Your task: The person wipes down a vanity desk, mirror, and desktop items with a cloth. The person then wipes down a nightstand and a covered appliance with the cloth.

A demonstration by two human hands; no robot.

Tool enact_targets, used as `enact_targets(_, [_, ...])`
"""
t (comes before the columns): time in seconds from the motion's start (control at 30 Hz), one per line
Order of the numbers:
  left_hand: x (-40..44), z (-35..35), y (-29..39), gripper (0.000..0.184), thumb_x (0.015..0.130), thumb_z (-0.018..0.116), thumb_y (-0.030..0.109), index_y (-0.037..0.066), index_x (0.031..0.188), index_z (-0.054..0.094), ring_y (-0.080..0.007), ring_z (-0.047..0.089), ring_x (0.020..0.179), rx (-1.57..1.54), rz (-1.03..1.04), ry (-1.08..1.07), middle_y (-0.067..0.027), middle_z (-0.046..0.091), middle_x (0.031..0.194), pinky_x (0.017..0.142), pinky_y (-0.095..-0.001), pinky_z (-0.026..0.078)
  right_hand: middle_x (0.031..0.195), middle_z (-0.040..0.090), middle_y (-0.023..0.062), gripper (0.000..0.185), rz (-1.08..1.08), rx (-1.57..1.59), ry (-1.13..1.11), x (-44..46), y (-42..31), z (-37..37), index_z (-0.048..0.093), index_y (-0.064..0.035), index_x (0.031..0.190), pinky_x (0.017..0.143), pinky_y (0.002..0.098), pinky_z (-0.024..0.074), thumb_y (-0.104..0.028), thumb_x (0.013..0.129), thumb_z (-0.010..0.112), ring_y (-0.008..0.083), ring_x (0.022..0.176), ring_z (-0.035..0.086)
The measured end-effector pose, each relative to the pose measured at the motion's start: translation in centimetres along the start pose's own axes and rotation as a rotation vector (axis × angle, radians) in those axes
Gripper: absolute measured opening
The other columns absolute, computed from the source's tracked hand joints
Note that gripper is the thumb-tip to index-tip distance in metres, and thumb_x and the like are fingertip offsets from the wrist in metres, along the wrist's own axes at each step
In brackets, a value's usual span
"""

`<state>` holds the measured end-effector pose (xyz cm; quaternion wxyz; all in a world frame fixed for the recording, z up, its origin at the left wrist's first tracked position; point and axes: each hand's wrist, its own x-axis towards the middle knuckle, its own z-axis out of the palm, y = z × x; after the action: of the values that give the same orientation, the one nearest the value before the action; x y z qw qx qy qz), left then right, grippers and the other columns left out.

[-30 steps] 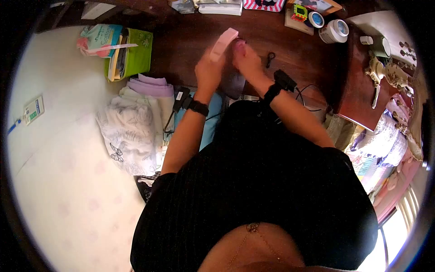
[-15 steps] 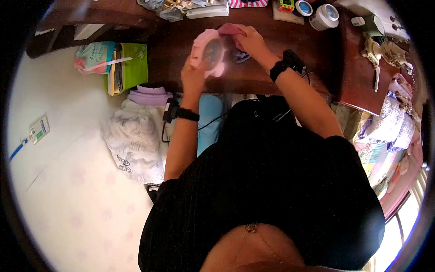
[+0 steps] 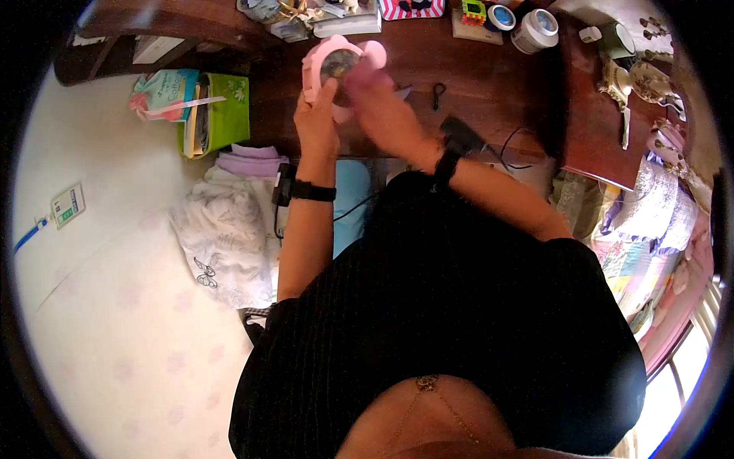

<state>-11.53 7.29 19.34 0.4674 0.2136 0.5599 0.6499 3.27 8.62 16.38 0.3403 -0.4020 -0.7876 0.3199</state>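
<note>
Cloth (image 3: 367, 79) over the clock (image 3: 335, 63), work under way!
I've the left hand (image 3: 316, 124) gripping it above the desk (image 3: 489, 88), right hand (image 3: 391, 118) bunched round blurred cloth; what's left, I can't tell.

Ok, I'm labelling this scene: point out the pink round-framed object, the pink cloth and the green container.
Pink round-framed object (image 3: 336, 63): head view, on its dark face.
Pink cloth (image 3: 366, 79): head view, on its blurred middle.
Green container (image 3: 228, 116): head view, on its green side.

The pink round case (image 3: 335, 61) looks like smooth plastic, the blurred pink cloth (image 3: 368, 79) soft; the desk (image 3: 478, 96) is glossy dark wood, the white jar (image 3: 527, 38) smooth plastic.
</note>
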Motion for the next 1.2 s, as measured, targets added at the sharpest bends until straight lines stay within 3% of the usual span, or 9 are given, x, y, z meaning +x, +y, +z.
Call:
enact_targets(0.1, [0.4, 0.8, 1.5, 0.026, 0.096, 0.071, 0.012, 0.002, 0.120, 0.065, -0.0154, 0.067, 0.096, -0.138, -0.074, -0.001, -0.0060, 0.069, 0.111, 0.083, -0.0300, 0.056, 0.118, 0.053, 0.0238, 0.051, -0.059, 0.161, -0.007, -1.3, -3.4, 0.2, 0.053, -0.0081, 0.139, 0.091, 0.0511, 0.0538, -0.011, 0.088, 0.061, 0.0444, 0.110, 0.058])
enact_targets(0.27, [1.2, -0.7, 1.4, 0.044, 0.100, 0.064, 0.016, 0.008, 0.141, 0.051, -0.0229, 0.066, 0.109, -0.274, -0.035, -0.107, -0.0085, 0.064, 0.128, 0.087, -0.0395, 0.059, 0.118, 0.055, 0.0183, 0.045, -0.160, -0.164, 0.017, 0.3, -2.3, -0.7, 0.056, -0.0117, 0.136, 0.075, 0.0446, 0.0589, -0.008, 0.091, 0.057, 0.0383, 0.105, 0.061])
enact_targets(0.5, [1.3, -2.2, 5.1, 0.041, 0.101, 0.062, 0.019, 0.001, 0.136, 0.052, -0.0278, 0.066, 0.114, -0.286, -0.031, 0.089, -0.0134, 0.064, 0.128, 0.089, -0.0441, 0.061, 0.104, 0.065, 0.0140, 0.030, 0.005, -0.373, -0.144, -2.6, 6.0, -4.3, 0.069, -0.0119, 0.119, 0.074, 0.0350, 0.0569, -0.013, 0.090, 0.062, 0.0311, 0.102, 0.064])
enact_targets(0.6, [0.9, -1.5, 7.8, 0.040, 0.101, 0.061, 0.017, -0.001, 0.135, 0.052, -0.0280, 0.067, 0.113, -0.183, 0.107, 0.013, -0.0159, 0.064, 0.128, 0.089, -0.0443, 0.062, 0.098, 0.068, 0.0103, 0.019, 0.481, 0.379, 0.064, -3.2, 9.1, -4.4, 0.071, -0.0097, 0.111, 0.078, 0.0314, 0.0540, -0.016, 0.093, 0.066, 0.0258, 0.095, 0.067])
enact_targets(0.7, [0.4, -1.0, 8.2, 0.039, 0.101, 0.061, 0.014, -0.001, 0.135, 0.052, -0.0284, 0.068, 0.111, -0.201, 0.087, -0.017, -0.0153, 0.065, 0.127, 0.089, -0.0439, 0.061, 0.102, 0.068, 0.0069, 0.025, 0.542, 0.882, 0.124, -1.1, 3.3, -7.0, 0.069, -0.0088, 0.114, 0.082, 0.0330, 0.0529, -0.020, 0.093, 0.073, 0.0237, 0.093, 0.068])
enact_targets(0.8, [-0.9, 0.5, 8.1, 0.037, 0.101, 0.061, 0.013, -0.001, 0.135, 0.053, -0.0280, 0.068, 0.111, -0.228, 0.049, -0.029, -0.0148, 0.065, 0.126, 0.089, -0.0430, 0.061, 0.105, 0.067, 0.0066, 0.032, 0.395, 0.900, 0.073, 0.4, -0.1, -6.5, 0.068, -0.0102, 0.119, 0.087, 0.0366, 0.0531, -0.018, 0.089, 0.077, 0.0245, 0.099, 0.067])
enact_targets(0.87, [-1.6, 0.9, 8.2, 0.036, 0.101, 0.061, 0.013, -0.001, 0.134, 0.055, -0.0275, 0.068, 0.111, -0.256, 0.015, -0.071, -0.0146, 0.066, 0.125, 0.089, -0.0423, 0.060, 0.105, 0.066, 0.0083, 0.034, 0.020, 0.507, 0.281, 1.4, 0.5, -4.8, 0.066, -0.0107, 0.119, 0.089, 0.0363, 0.0532, -0.017, 0.088, 0.079, 0.0239, 0.101, 0.066])
enact_targets(0.97, [-2.4, 1.9, 8.8, 0.034, 0.100, 0.062, 0.013, 0.000, 0.131, 0.058, -0.0272, 0.068, 0.111, -0.155, 0.115, -0.077, -0.0148, 0.066, 0.125, 0.089, -0.0413, 0.060, 0.105, 0.067, 0.0118, 0.032, -0.045, 0.438, 0.331, 2.2, -0.3, -4.4, 0.064, -0.0095, 0.115, 0.089, 0.0354, 0.0537, -0.018, 0.088, 0.080, 0.0242, 0.100, 0.066])
enact_targets(1.2, [-4.6, 3.8, 10.2, 0.035, 0.096, 0.068, 0.009, 0.001, 0.129, 0.058, -0.0217, 0.069, 0.104, -0.200, 0.161, -0.103, -0.0099, 0.066, 0.121, 0.085, -0.0355, 0.060, 0.100, 0.070, 0.0075, 0.034, 0.392, 0.798, 0.242, 4.3, -1.0, -5.8, 0.060, -0.0037, 0.116, 0.084, 0.0335, 0.0545, -0.021, 0.092, 0.077, 0.0174, 0.093, 0.065])
